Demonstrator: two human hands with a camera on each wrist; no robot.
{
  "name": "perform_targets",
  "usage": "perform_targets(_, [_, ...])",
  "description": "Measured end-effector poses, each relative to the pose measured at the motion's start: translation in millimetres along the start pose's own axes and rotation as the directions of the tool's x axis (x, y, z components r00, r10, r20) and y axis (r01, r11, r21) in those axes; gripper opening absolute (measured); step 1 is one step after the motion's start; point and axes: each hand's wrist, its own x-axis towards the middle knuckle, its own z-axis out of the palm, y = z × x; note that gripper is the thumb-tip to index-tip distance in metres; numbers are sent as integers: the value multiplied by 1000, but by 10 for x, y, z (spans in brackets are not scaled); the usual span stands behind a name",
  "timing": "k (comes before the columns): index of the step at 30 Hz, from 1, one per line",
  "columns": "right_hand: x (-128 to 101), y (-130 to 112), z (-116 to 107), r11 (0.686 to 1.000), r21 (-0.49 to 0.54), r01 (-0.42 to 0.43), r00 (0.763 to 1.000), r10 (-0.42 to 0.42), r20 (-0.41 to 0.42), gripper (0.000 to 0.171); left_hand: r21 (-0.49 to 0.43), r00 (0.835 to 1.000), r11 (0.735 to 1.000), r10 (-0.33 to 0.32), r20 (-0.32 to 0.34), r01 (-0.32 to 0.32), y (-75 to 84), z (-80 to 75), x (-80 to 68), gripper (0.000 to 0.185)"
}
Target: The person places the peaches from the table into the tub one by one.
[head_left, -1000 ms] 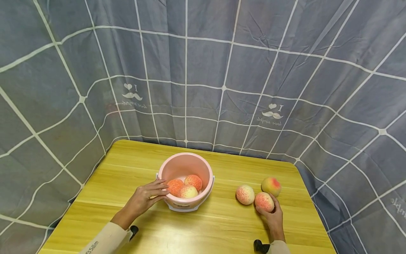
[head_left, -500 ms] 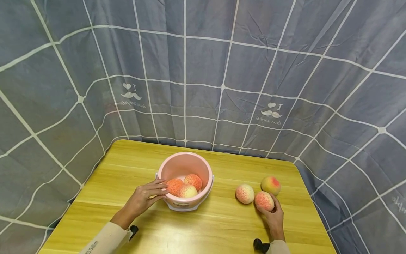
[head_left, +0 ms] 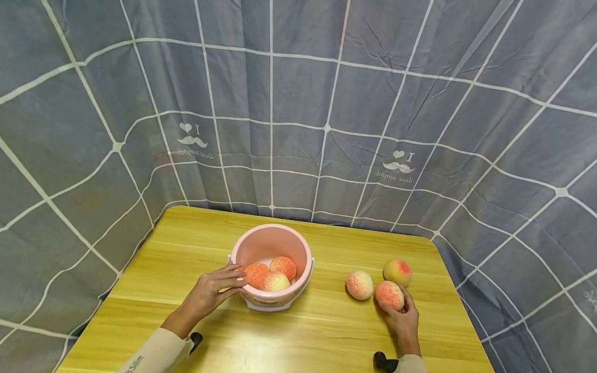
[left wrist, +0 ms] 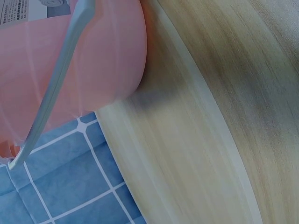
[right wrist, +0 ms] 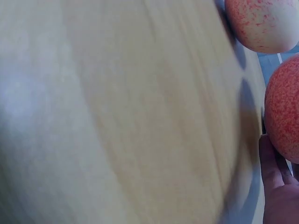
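Note:
In the head view, my left hand [head_left: 213,290] rests on the near left rim of a pink bucket [head_left: 275,235], its fingers fairly straight across the edge. Inside the bucket lie two orange-red peaches and a paler peach [head_left: 276,281]. My right hand [head_left: 404,317] holds a red-speckled peach [head_left: 389,295] low over the table at the right, thumb on the near side. In the right wrist view, fingertips touch this red peach [right wrist: 285,109]. A pale speckled peach [head_left: 359,285] sits just left of it, and a yellow peach with a red patch [head_left: 398,273] lies behind.
The yellow wood-grain table [head_left: 326,336] carries everything. Its back edge meets a grey-blue checked curtain [head_left: 298,145], which also hangs along both sides. In the left wrist view, a white handle [left wrist: 58,88] hangs down along the bucket's side.
Almost nothing differs. The right hand and its peach have shifted very slightly; the left hand stays on the bucket rim.

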Motion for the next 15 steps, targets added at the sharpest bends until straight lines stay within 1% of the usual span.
perform_targets(3, [-5,-32,4,1000,1,-13,1000,13,-3,83,-2,1000,1000,-10,8,10,5,-8,2,29])
perform_targets(6, [-11,-76,9,1000,0,-16,1000,16,-2,81,-5,1000,1000,-5,1,5,2,-6,2,28])
perform_targets(10, [-13,-135,19,1000,22,17,1000,-17,-1,79,-2,1000,1000,17,-16,-17,-12,6,-4,26])
perform_targets(15, [-10,-203,55,996,74,53,999,-53,0,78,-6,1000,1000,13,-10,-13,-15,4,-6,26])
